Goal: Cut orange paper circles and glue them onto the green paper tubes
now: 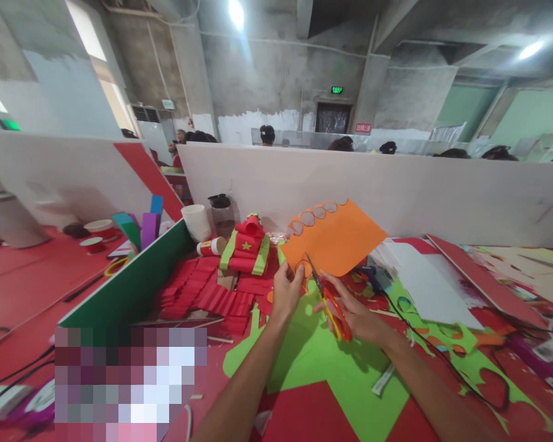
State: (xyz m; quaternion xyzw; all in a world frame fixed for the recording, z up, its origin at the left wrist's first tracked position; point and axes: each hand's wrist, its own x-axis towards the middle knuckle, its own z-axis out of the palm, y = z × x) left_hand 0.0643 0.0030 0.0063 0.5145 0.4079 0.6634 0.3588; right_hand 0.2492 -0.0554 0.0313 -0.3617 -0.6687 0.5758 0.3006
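My left hand pinches the lower left corner of an orange sheet, which is raised above the table. Round holes run along the sheet's upper left edge, and a circle is outlined near my left thumb. In my right hand are scissors with red and yellow handles. Their blades lie against the sheet's lower edge, close to that circle; how far apart the blades are is hard to make out. Below both hands lies green paper, with a red sheet nearer to me.
Folded red paper strips and a red and green paper model stand left, beside a green divider. A white cup and a dark-lidded bottle are behind. Green scraps, a black cable and white sheets lie right.
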